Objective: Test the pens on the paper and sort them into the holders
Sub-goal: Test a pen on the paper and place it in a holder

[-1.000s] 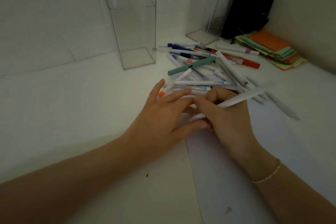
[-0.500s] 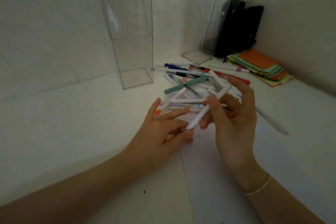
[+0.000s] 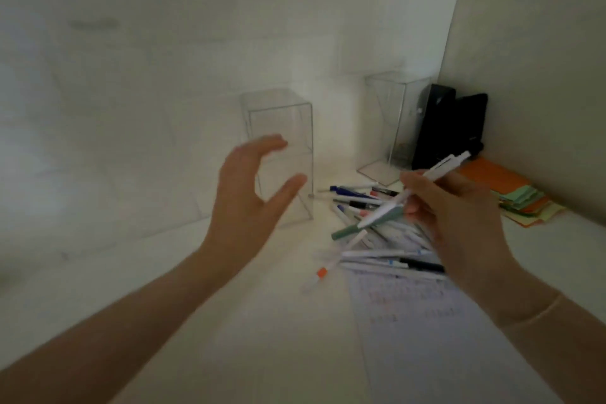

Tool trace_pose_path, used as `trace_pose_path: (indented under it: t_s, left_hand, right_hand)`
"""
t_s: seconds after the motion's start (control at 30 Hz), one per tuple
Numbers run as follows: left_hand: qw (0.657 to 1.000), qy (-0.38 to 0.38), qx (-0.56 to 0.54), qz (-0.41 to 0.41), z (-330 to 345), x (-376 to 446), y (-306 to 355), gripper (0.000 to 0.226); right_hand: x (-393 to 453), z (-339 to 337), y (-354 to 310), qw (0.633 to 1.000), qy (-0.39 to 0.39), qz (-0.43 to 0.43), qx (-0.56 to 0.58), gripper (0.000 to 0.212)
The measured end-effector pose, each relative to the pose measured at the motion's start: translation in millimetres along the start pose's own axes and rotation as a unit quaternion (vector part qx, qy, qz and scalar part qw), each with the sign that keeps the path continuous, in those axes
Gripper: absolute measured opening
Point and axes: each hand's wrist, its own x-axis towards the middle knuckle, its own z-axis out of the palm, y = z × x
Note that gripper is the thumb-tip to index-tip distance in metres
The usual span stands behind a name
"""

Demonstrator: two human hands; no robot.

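While the right hand [image 3: 459, 216] still pinches the white plastic pen [image 3: 423, 187], now lifted off the scribbled paper sheet [image 3: 426, 321], the left hand [image 3: 249, 197] has risen, spread empty, toward the near-left clear acrylic holder [image 3: 278, 128]; testing looks finished, sorting next.

A slim white plastic pen [image 3: 423, 184] sits tilted in the right hand [image 3: 455, 216], clicker end up and away. Below the grip, a loose heap of mixed pens [image 3: 370, 226] lies across the scribbled white paper sheet [image 3: 426, 331]. Two tall clear acrylic holders [image 3: 278, 154] stand upright beyond, left of the grip.
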Motion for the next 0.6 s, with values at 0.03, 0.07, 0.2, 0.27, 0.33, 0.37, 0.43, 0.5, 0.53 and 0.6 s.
trace_pose_path:
  t_s: [0.03,0.07,0.2,0.27,0.33,0.37,0.43,0.5,0.53,0.6]
  left_hand:
    - [0.999,0.017,0.046,0.009,-9,26,-9,0.056]
    - [0.995,0.007,0.100,0.018,-16,48,-18,0.068]
    - [0.942,-0.179,0.284,0.022,-24,104,-41,0.111]
    - [0.907,-0.262,0.329,0.010,-27,116,-45,0.116]
    - [0.885,-0.311,0.345,0.003,-32,127,-44,0.112]
    - [0.880,-0.326,0.345,0.002,-34,132,-43,0.108]
    - [0.880,-0.348,0.324,-0.014,-38,140,-36,0.100]
    - [0.890,-0.359,0.276,-0.057,-43,149,-30,0.093]
    - [0.896,-0.360,0.243,-0.092,-47,154,-27,0.091]
    - [0.912,-0.348,0.144,-0.165,-55,166,-26,0.090]
  right_hand:
    - [14,8,-6,1.000,-0.013,0.001,0.000,0.011]
    - [26,17,-10,1.000,-0.023,-0.007,-0.013,0.015]
    - [61,64,-18,0.991,-0.095,-0.045,-0.087,0.027]
    - [67,82,-17,0.981,-0.134,-0.052,-0.129,0.025]
    - [71,93,-16,0.972,-0.157,-0.065,-0.161,0.022]
    - [72,96,-14,0.968,-0.161,-0.078,-0.178,0.020]
    - [74,98,-10,0.963,-0.157,-0.091,-0.201,0.014]
    - [76,96,-5,0.961,-0.158,-0.082,-0.210,0.014]
    - [77,95,-2,0.962,-0.160,-0.077,-0.205,0.013]
    - [76,91,1,0.963,-0.157,-0.082,-0.202,0.011]
